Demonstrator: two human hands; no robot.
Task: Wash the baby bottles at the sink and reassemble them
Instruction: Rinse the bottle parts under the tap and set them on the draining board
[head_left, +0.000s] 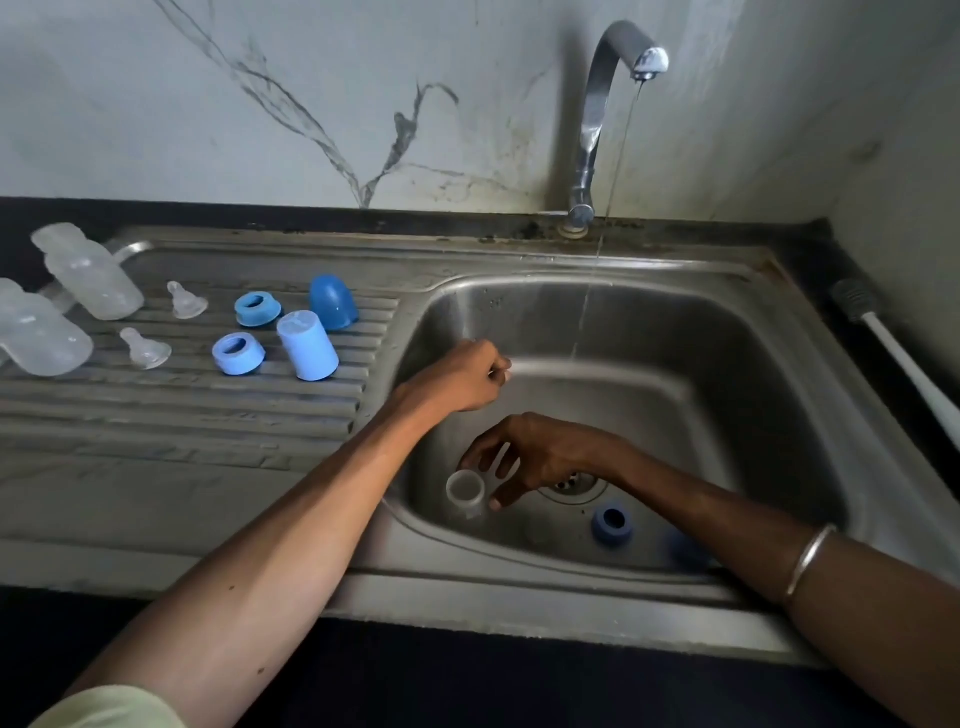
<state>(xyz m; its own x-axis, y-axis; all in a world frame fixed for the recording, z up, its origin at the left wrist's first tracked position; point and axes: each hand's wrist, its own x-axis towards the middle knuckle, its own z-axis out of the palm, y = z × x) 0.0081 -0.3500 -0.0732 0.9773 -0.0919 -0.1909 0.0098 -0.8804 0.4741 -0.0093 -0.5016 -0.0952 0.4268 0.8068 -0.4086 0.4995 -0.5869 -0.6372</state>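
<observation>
The right hand (540, 457) reaches down into the sink (779, 415), its grip spread, fingers and thumb loosely around a clear bottle (466, 491) that lies on the basin floor with its open mouth toward the camera; whether the fingertips actually touch it is hard to tell. A thin bangle (810, 558) circles that wrist. The left hand (462, 376) hovers higher, over the basin's left side, its grip curled and pinching something small and pale that is mostly hidden by the fingers.

Beside the right hand sits the drain (571, 486), and just right of it a dark blue ring (612, 522) rests on the basin floor. A thin stream of water falls from the tap (597, 104) into the back of the basin, apart from both hands.

On the ribbed drainboard (182, 410) to the left lie two more clear bottles (88, 270) on their sides, two clear teats (186, 300), two blue rings (238, 353), a pale blue cap (307, 344) and a darker blue cap (333, 302), all standing apart from each other.

On the dark worktop (810, 244) right of the sink lies a brush (904, 358) with a white handle, its grey head toward the wall.
</observation>
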